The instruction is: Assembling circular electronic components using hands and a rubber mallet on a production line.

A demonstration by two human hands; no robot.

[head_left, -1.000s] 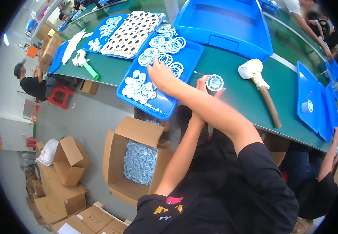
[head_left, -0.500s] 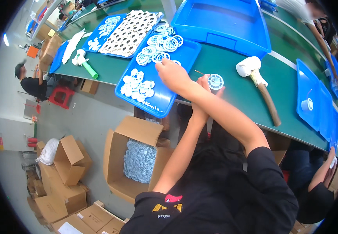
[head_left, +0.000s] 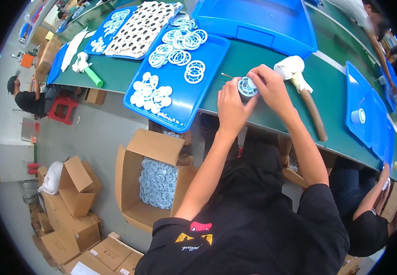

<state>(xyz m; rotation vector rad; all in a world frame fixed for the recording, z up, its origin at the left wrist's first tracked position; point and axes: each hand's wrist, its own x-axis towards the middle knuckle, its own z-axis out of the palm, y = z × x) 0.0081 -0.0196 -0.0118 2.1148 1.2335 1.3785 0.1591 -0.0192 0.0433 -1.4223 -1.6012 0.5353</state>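
Wrapped around a dark-sided cylinder (head_left: 245,87) with a pale spoked top, just right of centre in the upper half of the frame, the left hand (head_left: 231,103) holds it firmly, thumb opposite fingers. The right hand (head_left: 271,87) has its fingertips bent together at the right edge of that top; I cannot tell whether they pinch a small piece. Both hands are over the green table (head_left: 272,110). Left of them, a blue tray (head_left: 185,98) bears white rings (head_left: 195,72) and small white discs (head_left: 150,94). Just right lies a mallet (head_left: 308,98). Farther up, a blue bin (head_left: 259,37) fills the top centre; a person (head_left: 31,101) sits at the far left.
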